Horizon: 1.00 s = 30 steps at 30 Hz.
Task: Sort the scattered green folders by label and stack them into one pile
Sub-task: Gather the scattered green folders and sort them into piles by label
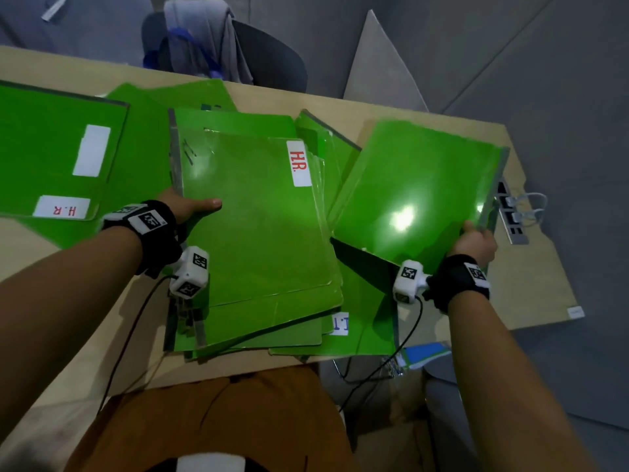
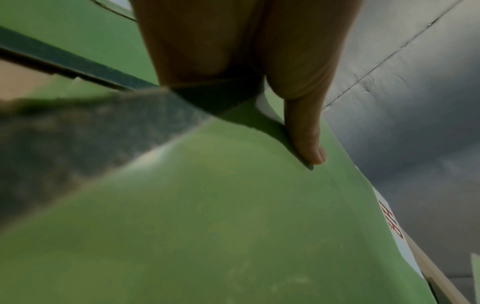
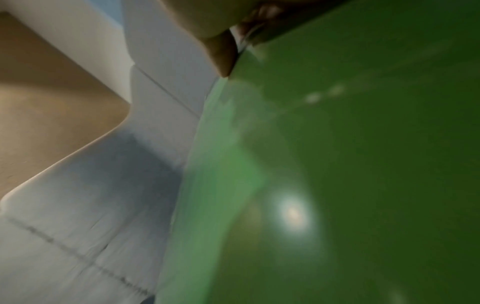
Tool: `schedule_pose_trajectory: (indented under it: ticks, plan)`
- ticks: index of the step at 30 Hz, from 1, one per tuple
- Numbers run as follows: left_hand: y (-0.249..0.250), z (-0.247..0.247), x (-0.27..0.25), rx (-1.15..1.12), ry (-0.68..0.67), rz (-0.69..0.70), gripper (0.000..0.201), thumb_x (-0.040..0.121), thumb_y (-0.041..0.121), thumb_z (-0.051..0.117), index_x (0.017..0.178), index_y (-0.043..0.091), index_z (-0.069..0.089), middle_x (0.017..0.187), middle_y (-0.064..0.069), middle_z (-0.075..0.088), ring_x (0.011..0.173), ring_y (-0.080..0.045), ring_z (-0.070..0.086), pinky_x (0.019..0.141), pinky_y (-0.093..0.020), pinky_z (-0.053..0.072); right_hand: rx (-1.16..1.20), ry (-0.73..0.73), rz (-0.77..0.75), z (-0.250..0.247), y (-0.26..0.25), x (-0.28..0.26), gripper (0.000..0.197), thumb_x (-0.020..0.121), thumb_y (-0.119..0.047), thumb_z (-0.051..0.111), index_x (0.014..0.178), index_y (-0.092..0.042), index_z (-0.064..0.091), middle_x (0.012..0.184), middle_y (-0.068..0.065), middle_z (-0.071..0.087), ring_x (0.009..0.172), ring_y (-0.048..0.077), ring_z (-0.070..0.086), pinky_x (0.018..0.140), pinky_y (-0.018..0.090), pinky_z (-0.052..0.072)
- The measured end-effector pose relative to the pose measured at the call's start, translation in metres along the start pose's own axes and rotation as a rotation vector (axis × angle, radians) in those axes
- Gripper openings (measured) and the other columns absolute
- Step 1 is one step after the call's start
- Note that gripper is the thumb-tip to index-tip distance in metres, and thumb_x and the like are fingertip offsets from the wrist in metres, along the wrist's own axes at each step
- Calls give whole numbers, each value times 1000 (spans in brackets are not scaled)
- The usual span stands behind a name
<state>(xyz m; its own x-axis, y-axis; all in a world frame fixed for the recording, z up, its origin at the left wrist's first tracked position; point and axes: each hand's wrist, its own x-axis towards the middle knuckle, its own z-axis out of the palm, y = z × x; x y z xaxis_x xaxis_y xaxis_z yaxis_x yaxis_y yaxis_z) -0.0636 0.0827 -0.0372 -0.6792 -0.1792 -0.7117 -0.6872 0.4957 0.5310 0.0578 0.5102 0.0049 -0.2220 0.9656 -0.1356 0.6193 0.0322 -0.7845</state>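
The pale wooden table [image 1: 531,301] takes up most of the space, and green folders cover nearly all of it. Behind its far edge stands a dark chair [image 1: 272,52] with a grey garment [image 1: 207,35] draped over the back. On the table's right edge sits a power strip [image 1: 510,212] with white plugs in it, just beside the raised folder.

The middle pile [image 1: 258,301] is a loose, fanned heap. Its top folder [image 1: 258,212] bears a white label reading "H.R." in red, and a lower one shows an "I.T" label [image 1: 340,323] at the near edge. To the left lies another folder [image 1: 51,151] with an "H.R" label, flat and partly overlapping its neighbours.

The plain folder [image 1: 418,192] on the right is tilted up off the table, hiding what lies behind it. The right hand [image 1: 474,241] grips its near right corner, thumb on top. The left hand [image 1: 185,207] pinches the top folder's left edge, thumb [image 2: 309,142] laid flat on the cover and fingers tucked beneath.
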Motion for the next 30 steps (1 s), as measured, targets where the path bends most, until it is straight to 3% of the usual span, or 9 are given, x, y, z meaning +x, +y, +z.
schedule_pose_trajectory:
  ticks: [5, 9, 12, 14, 16, 18, 21, 25, 30]
  plan:
    - [3, 0, -1, -2, -1, 11, 98, 75, 45, 76, 148, 5, 25, 141, -25, 44, 123, -41, 47, 99, -49, 43, -97, -71, 43, -9, -6, 0, 38, 95, -23, 51, 116, 7, 60, 121, 19, 61, 104, 32, 57, 92, 42, 44]
    - [8, -1, -3, 8, -9, 19, 97, 76, 42, 76, 148, 4, 24, 138, -25, 46, 120, -41, 49, 90, -46, 45, -119, -222, 60, 5, 1, -10, 40, 91, -26, 57, 113, 7, 63, 122, 21, 61, 97, 26, 57, 93, 41, 44]
    - [8, -6, -2, 16, -12, 21, 101, 73, 43, 78, 149, 5, 22, 137, -25, 47, 119, -41, 50, 96, -49, 45, -133, -338, 68, 10, 18, -36, 46, 90, -29, 60, 116, 9, 61, 125, 22, 60, 105, 31, 58, 95, 41, 45]
    - [7, -9, -2, 23, -24, 19, 104, 72, 43, 79, 149, 5, 22, 138, -25, 47, 119, -41, 50, 99, -52, 44, -287, -432, 33, 9, 34, -59, 60, 88, -42, 62, 124, 5, 57, 126, 22, 59, 112, 35, 58, 96, 38, 45]
    - [3, -12, -1, 14, -28, 13, 104, 71, 42, 80, 149, 5, 22, 136, -25, 48, 119, -41, 50, 99, -52, 44, -448, -508, 26, 9, 49, -77, 80, 79, -55, 66, 131, 3, 50, 130, 23, 56, 115, 38, 56, 99, 42, 47]
    - [0, -13, 0, -10, -31, 6, 105, 69, 41, 82, 149, 5, 23, 136, -24, 48, 119, -41, 49, 99, -54, 43, -481, -538, 39, 10, 54, -88, 92, 74, -58, 70, 136, 4, 41, 133, 23, 51, 117, 40, 53, 98, 48, 48]
    - [-2, -12, 1, -34, -35, 4, 105, 70, 40, 82, 149, 6, 22, 137, -23, 47, 120, -41, 49, 100, -54, 43, -521, -592, 93, 10, 50, -93, 102, 72, -57, 72, 143, 3, 30, 142, 24, 42, 126, 40, 46, 102, 46, 44]
    - [0, -14, 1, -18, -36, 0, 104, 71, 40, 81, 149, 7, 21, 139, -22, 45, 120, -40, 48, 100, -52, 43, -426, -512, 88, 9, 40, -91, 86, 76, -43, 75, 138, 4, 38, 131, 21, 54, 115, 39, 55, 96, 47, 49]
    - [5, -17, -1, 52, -39, -17, 95, 75, 44, 77, 145, -1, 31, 133, -24, 51, 115, -40, 52, 81, -42, 45, -565, -352, -228, -1, -1, -105, 61, 84, -38, 69, 129, 0, 52, 127, 19, 59, 114, 35, 58, 91, 40, 47]
